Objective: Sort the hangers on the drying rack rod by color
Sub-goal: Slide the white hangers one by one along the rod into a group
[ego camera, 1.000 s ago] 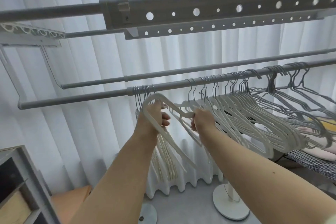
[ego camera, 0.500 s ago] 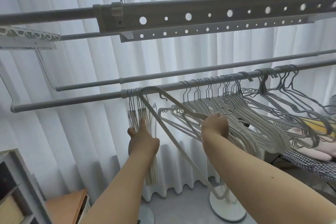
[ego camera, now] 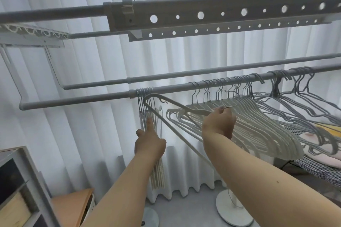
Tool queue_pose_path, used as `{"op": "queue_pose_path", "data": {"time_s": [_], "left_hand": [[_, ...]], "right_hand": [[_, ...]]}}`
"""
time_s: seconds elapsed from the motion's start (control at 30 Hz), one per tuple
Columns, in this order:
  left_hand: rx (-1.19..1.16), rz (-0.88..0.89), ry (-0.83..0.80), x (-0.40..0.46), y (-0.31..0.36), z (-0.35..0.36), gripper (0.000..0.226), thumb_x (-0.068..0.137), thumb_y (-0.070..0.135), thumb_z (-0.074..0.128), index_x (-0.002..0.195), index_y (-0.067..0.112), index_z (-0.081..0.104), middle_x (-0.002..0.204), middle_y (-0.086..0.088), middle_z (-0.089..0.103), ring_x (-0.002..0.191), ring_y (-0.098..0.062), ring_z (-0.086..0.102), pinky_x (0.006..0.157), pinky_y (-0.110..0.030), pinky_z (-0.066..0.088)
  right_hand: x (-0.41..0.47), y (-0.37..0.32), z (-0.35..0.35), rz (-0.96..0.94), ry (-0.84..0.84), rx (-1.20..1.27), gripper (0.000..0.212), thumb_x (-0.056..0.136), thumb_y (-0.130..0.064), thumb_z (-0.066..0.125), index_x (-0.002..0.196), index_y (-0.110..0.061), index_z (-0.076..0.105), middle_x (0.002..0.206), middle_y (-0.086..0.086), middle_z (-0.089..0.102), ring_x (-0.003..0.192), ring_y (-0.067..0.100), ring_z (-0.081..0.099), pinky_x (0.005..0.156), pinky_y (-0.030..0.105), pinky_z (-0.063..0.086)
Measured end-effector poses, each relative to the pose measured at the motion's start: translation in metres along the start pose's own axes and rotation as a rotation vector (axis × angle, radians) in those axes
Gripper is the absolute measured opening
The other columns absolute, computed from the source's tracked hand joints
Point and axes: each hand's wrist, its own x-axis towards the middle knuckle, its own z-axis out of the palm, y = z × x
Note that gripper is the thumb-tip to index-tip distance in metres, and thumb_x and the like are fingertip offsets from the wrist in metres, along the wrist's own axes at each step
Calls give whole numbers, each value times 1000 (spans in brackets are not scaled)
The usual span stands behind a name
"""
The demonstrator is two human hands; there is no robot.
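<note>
Near the left end of the drying rack rod (ego camera: 77, 100), a tight bundle of cream hangers (ego camera: 157, 175) hangs straight down, its metal hooks bunched together on the rod just right of a joint collar. The left hand (ego camera: 149, 143) is raised against this bundle from the front: its forefinger points straight up along the hanger necks and the thumb sticks out to the left, while the other fingers fold back. Whether they clasp any hanger cannot be told from here.

Just right of the bundle, a single white hanger (ego camera: 177, 107) is off the rod, tilted, with one rounded shoulder up close under the rod and its long lower bar slanting down to the right. The right hand (ego camera: 218, 125) grips it at the neck, fingers curled round it, and its thin wire hook juts out rightward past the fingertips.

Behind and right of that hand, a row of white hangers (ego camera: 258, 131) fans out along the middle of the rod. Toward the right end of the rod hang grey hangers (ego camera: 304, 105), clear of both hands.
</note>
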Motion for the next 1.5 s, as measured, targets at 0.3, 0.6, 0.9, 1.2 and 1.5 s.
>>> {"op": "queue_pose_path", "data": {"time_s": [0.3,0.6,0.9,1.2,1.5], "left_hand": [[49,0,-14,7,-6,-4,86,91,20,46,155,31,-9,143,-19,29,85,-28,49,70,-29,42],[55,7,-16,9,-8,-4,87,91,18,47,155,31,-10,146,-20,27,80,-28,49,67,-29,41],[-27,11,-41,6,-9,-4,91,86,20,50,154,39,-8,135,-13,32,91,-29,61,83,-37,55],[-135,77,-84,0,-16,-8,82,91,37,56,154,41,4,142,-10,33,98,-25,64,87,-32,53],[-49,143,231,-17,6,-17,52,95,42,47,141,17,42,146,-8,39,136,-31,26,106,-43,34]], "right_hand": [[-1,5,6,77,127,23,42,104,-28,26,114,-5,59,126,14,54,101,39,58,99,48,40],[-9,-1,12,36,46,-17,41,104,-32,27,115,-8,58,132,14,49,102,39,57,95,46,39],[-36,-45,59,-157,-426,50,29,96,-7,37,117,-17,56,113,3,37,86,24,49,72,29,38],[-41,-32,94,-256,-685,-52,34,93,-7,46,126,-9,53,126,14,56,109,28,56,91,36,49],[-28,-33,60,-318,-520,-103,33,85,-5,41,111,-16,59,117,4,61,102,22,57,79,29,44]]}}
